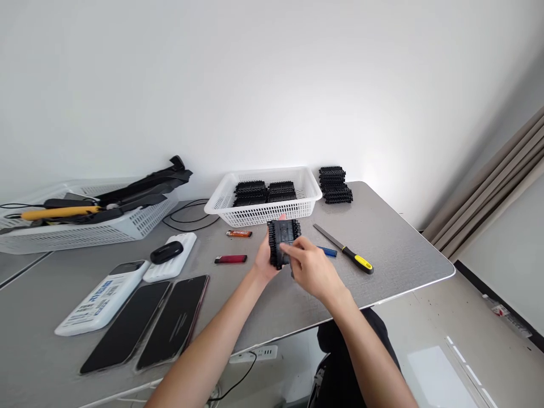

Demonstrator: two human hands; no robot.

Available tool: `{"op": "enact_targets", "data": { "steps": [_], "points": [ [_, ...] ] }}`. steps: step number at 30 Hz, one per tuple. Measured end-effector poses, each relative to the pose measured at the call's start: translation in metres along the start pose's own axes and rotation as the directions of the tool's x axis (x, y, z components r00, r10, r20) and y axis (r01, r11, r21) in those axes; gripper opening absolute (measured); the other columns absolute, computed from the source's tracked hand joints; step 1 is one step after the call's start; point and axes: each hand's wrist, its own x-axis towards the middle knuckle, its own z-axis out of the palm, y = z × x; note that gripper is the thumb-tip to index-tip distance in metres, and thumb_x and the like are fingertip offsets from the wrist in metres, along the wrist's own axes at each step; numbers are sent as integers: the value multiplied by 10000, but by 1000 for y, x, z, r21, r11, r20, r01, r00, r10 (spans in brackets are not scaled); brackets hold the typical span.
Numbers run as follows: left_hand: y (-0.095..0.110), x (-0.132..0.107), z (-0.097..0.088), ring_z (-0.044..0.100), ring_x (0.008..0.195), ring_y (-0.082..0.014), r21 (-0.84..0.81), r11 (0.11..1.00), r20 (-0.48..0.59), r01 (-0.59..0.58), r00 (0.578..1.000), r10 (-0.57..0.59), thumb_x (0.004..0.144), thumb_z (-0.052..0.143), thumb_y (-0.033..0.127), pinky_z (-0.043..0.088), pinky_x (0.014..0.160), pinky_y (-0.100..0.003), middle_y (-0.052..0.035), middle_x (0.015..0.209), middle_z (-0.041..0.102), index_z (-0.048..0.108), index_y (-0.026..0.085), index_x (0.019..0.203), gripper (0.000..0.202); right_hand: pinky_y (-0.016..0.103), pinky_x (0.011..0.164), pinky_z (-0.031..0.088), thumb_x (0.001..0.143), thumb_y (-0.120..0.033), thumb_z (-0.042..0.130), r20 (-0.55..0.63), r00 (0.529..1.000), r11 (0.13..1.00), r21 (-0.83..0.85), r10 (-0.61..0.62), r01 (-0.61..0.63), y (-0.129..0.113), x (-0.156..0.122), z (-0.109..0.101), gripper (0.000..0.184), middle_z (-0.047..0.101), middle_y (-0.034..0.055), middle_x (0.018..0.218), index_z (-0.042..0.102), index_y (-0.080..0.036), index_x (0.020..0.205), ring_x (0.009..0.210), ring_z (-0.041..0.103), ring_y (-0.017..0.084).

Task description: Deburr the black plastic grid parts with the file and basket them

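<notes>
My left hand is wrapped around a black plastic part with toothed, ribbed edges, held tilted above the table. My right hand is close against the part's lower side. Its index finger reaches onto the flat face, and the other fingers are curled. Something small and greyish shows beneath those curled fingers, but I cannot make it out. Just beyond my right hand lies a blue lighter, partly hidden. A flat file with a black and yellow handle lies to the right.
Similar black parts sit in a white basket; more are stacked beside it. An orange lighter and red lighter lie left of my hands. Phones, power banks, a mouse and a tool-filled basket are farther left.
</notes>
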Motion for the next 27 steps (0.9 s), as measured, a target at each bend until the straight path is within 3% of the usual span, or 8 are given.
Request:
{"op": "enact_targets", "data": {
  "steps": [3,6,10,15,18,21,23,27],
  "points": [
    [-11,-4,7,676,876,-171,25,999,56,44,997,-45,952,432,388,528,847,-314,-33,1095,684,366,316,1448,505,244,718,459,954,-138,317,-198,973,992,58,118,-108,7,6,5,443,540,97,1089,538,-206,1332,847,576,153],
    [-21,-6,10,661,959,-181,36,994,107,103,989,-106,934,463,434,508,892,-309,-30,1139,666,375,321,1444,530,250,695,462,962,-142,302,-208,969,991,12,132,-132,13,10,13,453,539,106,1092,517,-208,1355,821,564,158],
    [-22,-6,8,660,880,-171,43,995,85,91,992,-95,900,517,457,511,865,-300,-21,1094,679,385,315,1441,575,262,677,457,935,-98,326,-88,995,992,-118,38,-49,15,12,21,475,545,115,1090,495,-179,1371,811,557,176],
    [-5,-2,5,640,712,-149,29,998,3,-63,998,63,920,476,426,536,758,-298,-25,984,704,457,252,1398,509,257,651,427,885,-41,397,135,983,978,-153,-122,143,4,8,24,478,566,93,1046,525,-149,1332,771,557,170],
    [2,-1,5,622,627,-139,33,993,-32,-110,993,111,934,448,412,538,664,-287,-12,883,705,505,252,1353,452,253,640,407,859,-24,436,207,968,980,-108,-145,170,3,5,19,462,582,70,996,587,-177,1268,722,550,154],
    [3,0,4,640,661,-143,-34,996,-38,-87,996,86,947,414,425,541,676,-293,-6,886,706,532,270,1318,418,237,669,407,848,-16,462,248,951,983,47,-186,179,12,1,8,429,596,42,948,678,-234,1147,742,566,133],
    [2,1,4,662,737,-164,-71,996,-33,-54,998,52,945,393,471,545,720,-319,-25,946,710,550,263,1292,434,233,702,420,869,-38,462,192,964,976,154,-182,153,19,-1,1,407,601,34,935,694,-251,1127,779,581,126],
    [-3,-1,3,672,861,-210,-30,1000,-61,0,998,-2,909,427,550,541,792,-352,-57,938,713,643,203,1139,469,257,772,455,923,-103,411,-104,994,953,297,-37,66,23,1,-3,407,595,52,970,635,-236,1235,847,591,132]
  ]
}}
